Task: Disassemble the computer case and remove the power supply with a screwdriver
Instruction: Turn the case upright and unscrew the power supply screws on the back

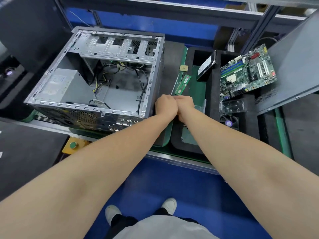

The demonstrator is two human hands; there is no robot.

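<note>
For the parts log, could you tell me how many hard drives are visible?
1: the hard drive leans on edge in the foam tray, left of the motherboard; others may be hidden.

Glossy blue floor (155, 183) just in front of the green-matted workbench (181, 162). Behind the workbench, a blue back panel (155, 23). Above that, grey metal racking (172, 10).

No text can be read anywhere. The pale label on the power supply (57, 85), left of centre, is a blur. The white label on the hard drive (206, 68) and the sticker on the memory stick (183, 84), right of centre, are too small to make out.
</note>
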